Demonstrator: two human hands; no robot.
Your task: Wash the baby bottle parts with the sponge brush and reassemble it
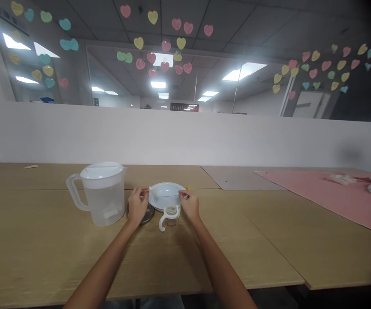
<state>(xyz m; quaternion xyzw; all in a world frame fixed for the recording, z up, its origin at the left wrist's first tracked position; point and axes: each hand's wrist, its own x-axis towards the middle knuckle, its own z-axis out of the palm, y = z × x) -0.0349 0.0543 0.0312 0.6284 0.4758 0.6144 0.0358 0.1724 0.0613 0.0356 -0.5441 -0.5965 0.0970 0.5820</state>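
My left hand (138,206) is closed in a pinch at the left rim of a white bowl (167,188). A small pale thing shows at its fingertips, too small to name. At the bowl's right rim, my right hand (190,204) pinches a thin dark stick (171,196) that reaches left over the bowl. A bit of yellow shows just beyond its fingers. Between my wrists a small clear bottle (171,222) stands uncapped, with a white handle (162,223) round its neck. Partly behind my left hand lies a dark round lid-like piece (149,215).
Left of my hands stands a clear plastic pitcher (105,201) with a white lid. A pink cloth (320,193) covers the right part of the wooden table (59,257), with crumpled items on it. A white wall (172,137) with windows above borders the back.
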